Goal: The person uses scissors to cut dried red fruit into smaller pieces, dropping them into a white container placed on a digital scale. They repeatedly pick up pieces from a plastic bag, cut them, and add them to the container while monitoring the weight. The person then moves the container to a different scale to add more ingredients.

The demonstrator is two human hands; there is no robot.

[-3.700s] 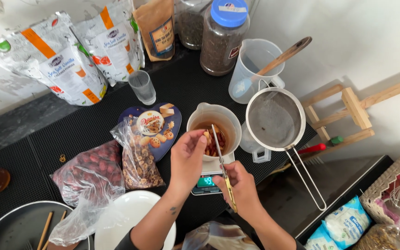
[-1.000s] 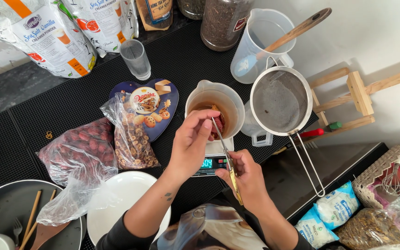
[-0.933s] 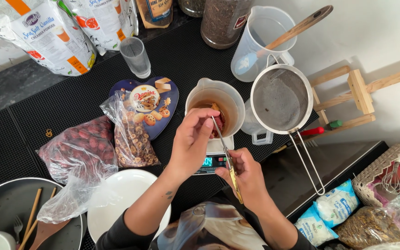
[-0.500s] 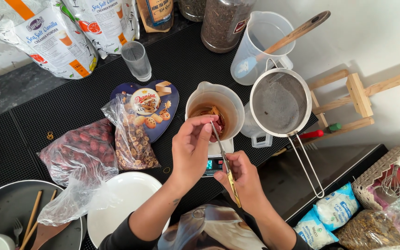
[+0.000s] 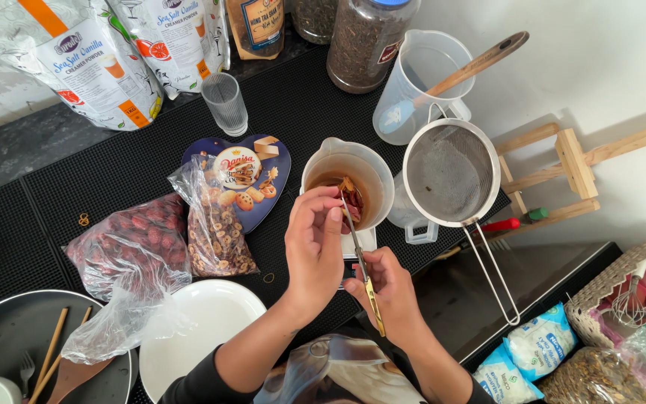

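Red, wrinkled dried fruit (image 5: 352, 203) is pinched between the fingertips of the left hand (image 5: 314, 251) directly over the mouth of the white plastic jug (image 5: 348, 179), which is taken here as the landmark. The left-hand fingers are closed together on the fruit, and the right hand (image 5: 390, 293), just in front of the jug, is clamped around the gold handles of a pair of scissors (image 5: 362, 269) whose thin blades are angled up to the fruit above the rim. Whether the blades are apart or shut at the tip cannot be told. Brown liquid is seen inside the jug, and a small scale appears to be set beneath it, though most of it is hidden by the hands. The fruit is judged to be very light, leathery and slightly springy, not fragile; it is best gripped by one end with two fingertips so that the free end is left exposed to the blades, and small cut pieces may be expected to stick to the fingers. The scissors are stiff and narrow and are best held by the handles only. To the left of the jug a clear bag of sliced dried fruit (image 5: 214, 224) is lying beside a heart-shaped tin lid (image 5: 263, 176), and farther left a bag of red dates (image 5: 125, 243) is resting. To the right of the jug a wire mesh strainer (image 5: 450, 173) is propped over a clear cup.
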